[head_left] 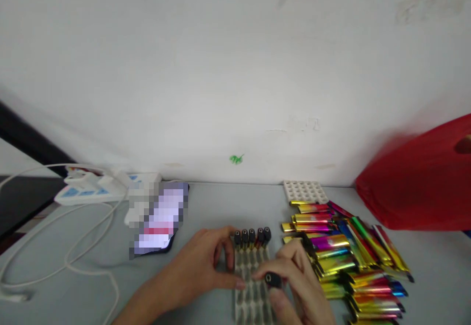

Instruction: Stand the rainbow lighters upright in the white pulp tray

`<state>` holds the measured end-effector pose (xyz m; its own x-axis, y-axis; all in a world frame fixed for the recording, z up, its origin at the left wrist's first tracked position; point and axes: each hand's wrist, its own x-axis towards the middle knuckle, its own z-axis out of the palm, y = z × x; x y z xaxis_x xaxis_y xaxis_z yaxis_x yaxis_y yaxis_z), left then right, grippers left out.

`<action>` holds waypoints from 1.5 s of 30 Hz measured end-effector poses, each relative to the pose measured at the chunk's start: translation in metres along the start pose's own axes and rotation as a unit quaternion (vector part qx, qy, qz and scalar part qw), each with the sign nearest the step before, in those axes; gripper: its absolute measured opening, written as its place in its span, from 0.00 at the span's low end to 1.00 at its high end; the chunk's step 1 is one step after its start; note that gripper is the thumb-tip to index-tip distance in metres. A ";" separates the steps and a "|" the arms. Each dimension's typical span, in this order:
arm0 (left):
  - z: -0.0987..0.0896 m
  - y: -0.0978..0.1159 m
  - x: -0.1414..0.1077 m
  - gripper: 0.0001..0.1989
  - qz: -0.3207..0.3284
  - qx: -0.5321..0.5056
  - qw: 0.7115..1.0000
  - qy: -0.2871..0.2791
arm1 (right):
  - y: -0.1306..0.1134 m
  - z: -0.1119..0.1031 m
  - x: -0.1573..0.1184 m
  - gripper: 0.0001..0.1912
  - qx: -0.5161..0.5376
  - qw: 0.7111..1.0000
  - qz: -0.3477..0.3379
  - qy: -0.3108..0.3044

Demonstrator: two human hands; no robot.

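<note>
A pale tray with rows of slots (253, 283) lies at the bottom middle. Several black-tipped sticks (252, 237) stand upright in a row at its far end. At the tray's left side is my left hand (198, 268), thumb on the near part of the slots and fingers curled by the far left edge. My right hand (300, 281) pinches a black-tipped stick (273, 280) between thumb and fingers over the tray's right side; the rest of that stick is hidden. To the right lies a pile of shiny multicoloured sticks (334, 263).
A second white slotted tray (304, 191) lies against the wall, behind the pile. At the right is a red bag (419, 183). A lit phone (162, 222), a white power strip (91, 190) and a looping white cable (69, 246) occupy the left.
</note>
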<state>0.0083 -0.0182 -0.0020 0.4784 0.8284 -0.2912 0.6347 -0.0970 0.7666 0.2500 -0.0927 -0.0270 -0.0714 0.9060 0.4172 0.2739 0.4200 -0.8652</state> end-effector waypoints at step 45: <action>0.002 0.006 0.001 0.42 0.047 -0.157 0.987 0.001 | 0.027 0.019 -0.007 0.28 -0.280 0.936 -0.196 -0.086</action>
<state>0.0136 -0.0190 0.0010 0.5251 0.8246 -0.2107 0.3693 0.0023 0.9293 0.2396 -0.0861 -0.0588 -0.4117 0.7032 0.5797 0.6511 0.6720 -0.3528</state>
